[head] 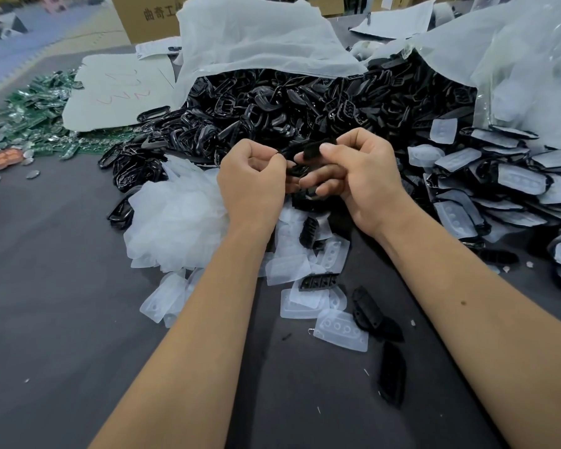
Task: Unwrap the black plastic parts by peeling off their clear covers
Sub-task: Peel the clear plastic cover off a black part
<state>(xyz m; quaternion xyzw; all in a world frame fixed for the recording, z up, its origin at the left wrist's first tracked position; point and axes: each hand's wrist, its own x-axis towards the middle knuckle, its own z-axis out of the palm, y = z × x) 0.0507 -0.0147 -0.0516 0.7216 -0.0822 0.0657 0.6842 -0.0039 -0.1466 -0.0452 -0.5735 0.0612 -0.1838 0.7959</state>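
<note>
Both my bare forearms reach forward over the dark grey counter (62, 286), wrists nearly level. My left hand (251, 176) curls, thumb and forefinger pinching one end of a small black plastic part (308, 153). My right hand (360, 171) grips its other end, fingers bent beneath. Loose clear plastic covers (340, 330) lie below; the heap of black plastic frames (272, 105) spills behind.
</note>
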